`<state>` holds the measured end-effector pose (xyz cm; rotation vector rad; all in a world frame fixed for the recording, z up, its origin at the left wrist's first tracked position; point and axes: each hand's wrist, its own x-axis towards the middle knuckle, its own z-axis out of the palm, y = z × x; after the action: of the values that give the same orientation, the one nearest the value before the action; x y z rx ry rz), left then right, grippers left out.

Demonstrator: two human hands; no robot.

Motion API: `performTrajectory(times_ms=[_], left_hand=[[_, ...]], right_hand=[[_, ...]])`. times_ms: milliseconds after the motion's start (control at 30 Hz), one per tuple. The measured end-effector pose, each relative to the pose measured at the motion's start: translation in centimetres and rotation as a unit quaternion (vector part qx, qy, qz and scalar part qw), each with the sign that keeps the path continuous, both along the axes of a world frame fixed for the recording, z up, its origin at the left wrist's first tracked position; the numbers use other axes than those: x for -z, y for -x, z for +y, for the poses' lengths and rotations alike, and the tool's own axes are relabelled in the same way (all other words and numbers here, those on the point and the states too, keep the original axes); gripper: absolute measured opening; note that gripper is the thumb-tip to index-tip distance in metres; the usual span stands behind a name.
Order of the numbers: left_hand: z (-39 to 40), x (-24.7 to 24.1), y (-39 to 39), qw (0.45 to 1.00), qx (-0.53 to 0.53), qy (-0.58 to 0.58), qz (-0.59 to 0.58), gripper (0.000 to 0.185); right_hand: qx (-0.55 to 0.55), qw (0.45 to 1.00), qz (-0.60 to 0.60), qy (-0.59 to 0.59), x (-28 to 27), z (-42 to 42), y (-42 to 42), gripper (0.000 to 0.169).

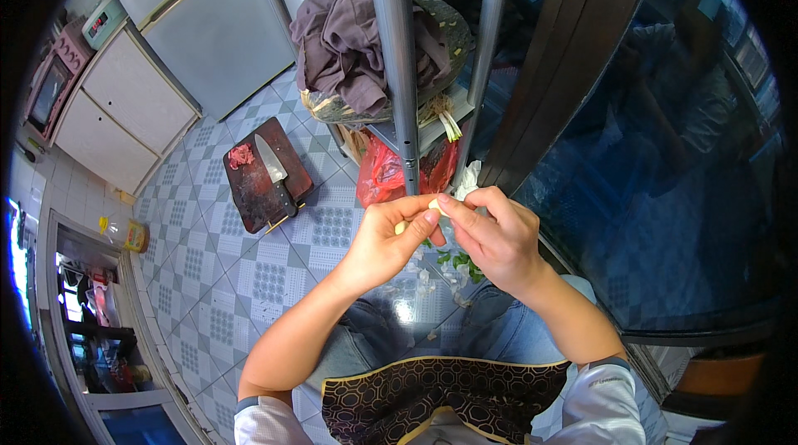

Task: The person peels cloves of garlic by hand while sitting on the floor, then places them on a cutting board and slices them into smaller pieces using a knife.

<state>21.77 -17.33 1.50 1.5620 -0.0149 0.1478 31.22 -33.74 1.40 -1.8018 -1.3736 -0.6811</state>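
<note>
Between the fingertips of both my hands is a small pale clove (438,206), which looks like peeled garlic. My left hand (389,239) pinches it and also keeps a second pale piece (401,227) in the curl of its fingers. With thumb and forefinger, my right hand (502,239) grips the clove from the other side. Below the hands, papery white skins (426,280) and green leaves (464,264) lie scattered on the tiled floor (274,283). My knees are on either side of them.
A dark cutting board (252,196) on the floor bears a kitchen knife (272,161) and raw chopped meat (240,156). Ahead, a metal-legged rack (405,152) holds a large pumpkin (452,27) under a cloth (343,40). Red plastic bags (380,171) sit beneath. Glass (623,227) borders my right.
</note>
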Motion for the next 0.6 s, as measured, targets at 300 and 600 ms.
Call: performTrajectory(times_ms=[300,600], left_hand=[[0.0,-0.7,0.3,0.998,0.010,-0.056,0.017,0.033],[0.9,0.6,0.0,0.998,-0.024,0.007,0.058,0.046]], right_hand=[[-0.002,1.000,0.006,-0.005,0.1,-0.2,-0.3,0.045],[-0.007,0.998,0.059,0.003,0.3,0.3,0.3,0.034]])
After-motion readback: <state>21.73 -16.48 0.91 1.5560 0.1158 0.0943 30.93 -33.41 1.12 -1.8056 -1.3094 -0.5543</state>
